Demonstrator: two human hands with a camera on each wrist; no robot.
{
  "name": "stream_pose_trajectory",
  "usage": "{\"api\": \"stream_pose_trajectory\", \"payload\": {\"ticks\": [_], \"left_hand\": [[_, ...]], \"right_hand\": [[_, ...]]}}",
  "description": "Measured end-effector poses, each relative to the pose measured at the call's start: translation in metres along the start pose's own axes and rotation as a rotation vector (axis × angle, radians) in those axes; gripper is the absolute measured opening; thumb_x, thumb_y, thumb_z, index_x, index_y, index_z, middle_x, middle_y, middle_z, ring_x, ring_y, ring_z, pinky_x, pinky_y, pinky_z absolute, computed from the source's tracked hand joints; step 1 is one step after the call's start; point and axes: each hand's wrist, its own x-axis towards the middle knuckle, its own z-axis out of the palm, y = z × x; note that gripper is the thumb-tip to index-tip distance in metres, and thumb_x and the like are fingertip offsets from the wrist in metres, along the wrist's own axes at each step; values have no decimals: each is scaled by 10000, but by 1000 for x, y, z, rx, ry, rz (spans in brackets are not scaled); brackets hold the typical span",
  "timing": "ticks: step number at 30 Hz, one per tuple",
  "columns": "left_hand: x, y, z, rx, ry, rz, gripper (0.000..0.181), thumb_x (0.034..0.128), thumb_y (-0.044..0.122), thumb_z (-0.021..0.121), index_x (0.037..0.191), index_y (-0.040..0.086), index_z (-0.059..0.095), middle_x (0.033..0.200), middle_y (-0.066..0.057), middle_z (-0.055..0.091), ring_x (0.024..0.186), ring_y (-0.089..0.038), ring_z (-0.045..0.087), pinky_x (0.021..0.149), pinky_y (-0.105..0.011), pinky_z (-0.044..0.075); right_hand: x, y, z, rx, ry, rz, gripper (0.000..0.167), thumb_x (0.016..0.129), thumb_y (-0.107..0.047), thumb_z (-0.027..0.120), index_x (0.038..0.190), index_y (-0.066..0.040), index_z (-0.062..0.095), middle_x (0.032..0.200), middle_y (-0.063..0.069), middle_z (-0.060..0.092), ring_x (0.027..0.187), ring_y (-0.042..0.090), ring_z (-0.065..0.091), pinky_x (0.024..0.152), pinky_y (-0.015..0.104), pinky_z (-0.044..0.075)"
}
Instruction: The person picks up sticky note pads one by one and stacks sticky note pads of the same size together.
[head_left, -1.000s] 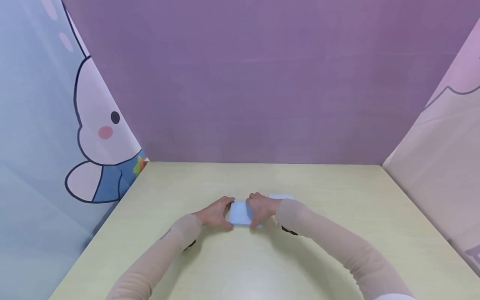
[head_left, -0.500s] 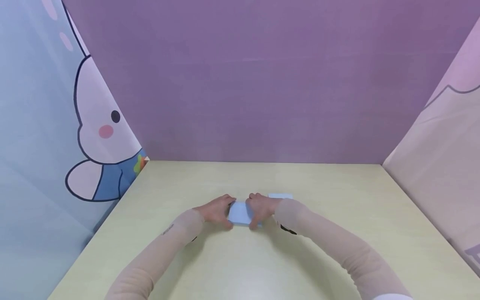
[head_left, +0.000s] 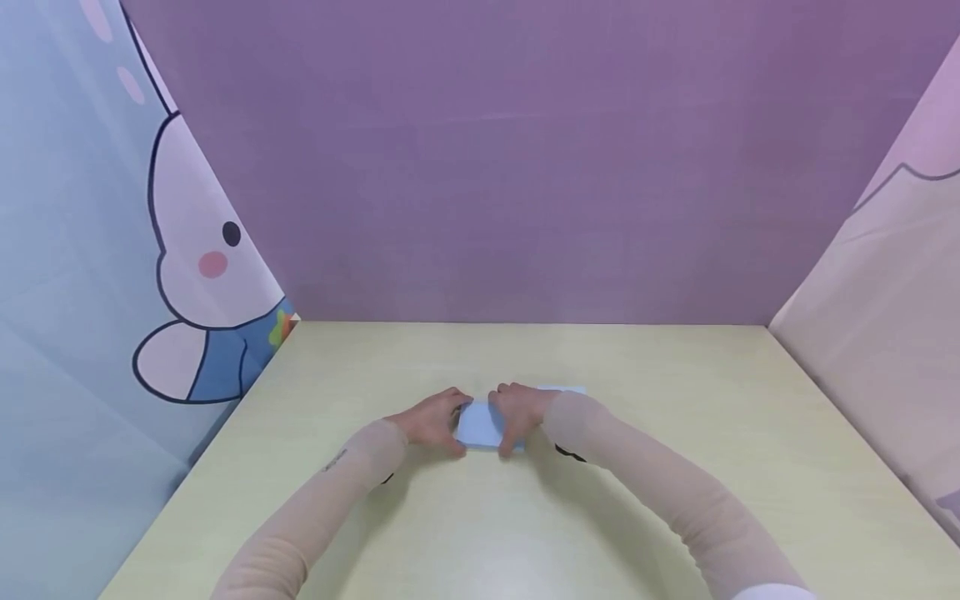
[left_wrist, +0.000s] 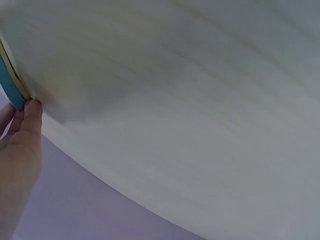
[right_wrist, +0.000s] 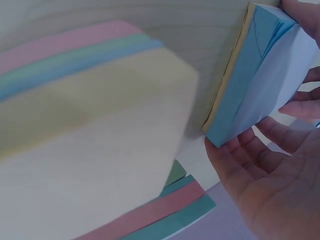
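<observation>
A light blue pad of paper sheets lies on the table between both hands. In the right wrist view, the pad has blue layered edges, a yellowish layer against the table and a paler face. My left hand holds its left end, thumb at the near corner, fingers at the far one. The right hand grips the pad across its right part, thumb on the near edge and fingertips on the far edge. Only the pad's corner shows in the left wrist view, with left fingers touching it.
Beyond the right wrist lies another pale blue block. Close and blurred in the right wrist view is a pale block with pink, green, blue and yellow bands; more coloured layers show below it. A purple cloth borders the table's back.
My left hand has shifted very slightly away from me along the pad's end. The right hand keeps its grip, and the pad stays in nearly the same place.
</observation>
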Motion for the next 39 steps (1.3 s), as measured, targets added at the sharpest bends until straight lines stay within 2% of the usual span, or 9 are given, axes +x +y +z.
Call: {"api": "stream_pose_trajectory", "payload": {"ticks": [17,25,33,39], "left_hand": [[1,-5,1,-28,15,5,763,608,221,819,1239,-29,469,1196,-90,496,1073,-202,498,959,-355,401],[7,-5,2,63,-4,31,743,622,247,778,1242,-33,479,1175,-82,510,1040,-182,508,948,-334,412],[11,-4,2,90,-13,14,776,644,274,767,1290,-23,457,1213,-79,502,1094,-206,507,978,-340,398],[11,-1,1,80,-14,-18,789,666,274,765,1326,-2,432,1245,-72,485,1118,-203,495,982,-337,395]], "right_hand": [[0,0,6,-18,11,7,760,592,-468,786,1176,-93,476,983,-4,480,891,136,453,762,259,428],[0,3,6,-28,8,31,777,586,-472,785,1185,-88,474,996,-1,483,898,135,453,766,260,429],[1,7,5,-35,4,40,778,586,-488,781,1185,-97,474,999,-2,480,901,139,449,767,266,426],[4,11,6,-17,5,40,757,594,-474,775,1184,-109,470,994,-5,475,900,140,445,761,271,422]]}}
